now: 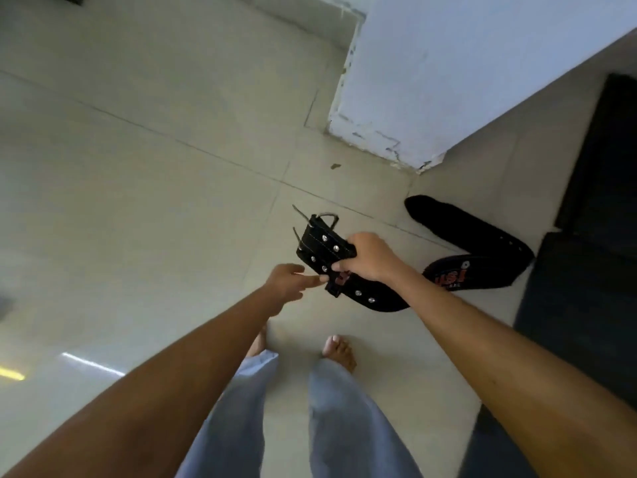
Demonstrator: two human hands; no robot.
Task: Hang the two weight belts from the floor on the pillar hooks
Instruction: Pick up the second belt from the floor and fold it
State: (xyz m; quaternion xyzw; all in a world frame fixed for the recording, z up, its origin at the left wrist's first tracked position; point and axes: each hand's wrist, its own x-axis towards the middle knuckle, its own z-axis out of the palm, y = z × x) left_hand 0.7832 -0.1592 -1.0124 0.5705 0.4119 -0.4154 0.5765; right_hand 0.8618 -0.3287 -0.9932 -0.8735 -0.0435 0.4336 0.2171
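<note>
A black weight belt (320,246) with silver rivets and a metal buckle is lifted off the floor, its buckle end pointing left. My right hand (370,258) is shut around it near the buckle end. My left hand (287,284) reaches in from the left, fingers apart, its fingertips touching the belt's lower edge. The rest of the belt curves down to the right; a black loop with red lettering (482,243) lies on the tiles there, and I cannot tell whether that is a second belt. The white pillar (431,81) stands beyond; no hooks show.
Pale floor tiles (155,167) spread to the left and ahead. Dark rubber mats (586,270) cover the floor on the right. My bare feet and light trousers (337,408) are below the hands. The pillar's chipped base corner is close to the lying loop.
</note>
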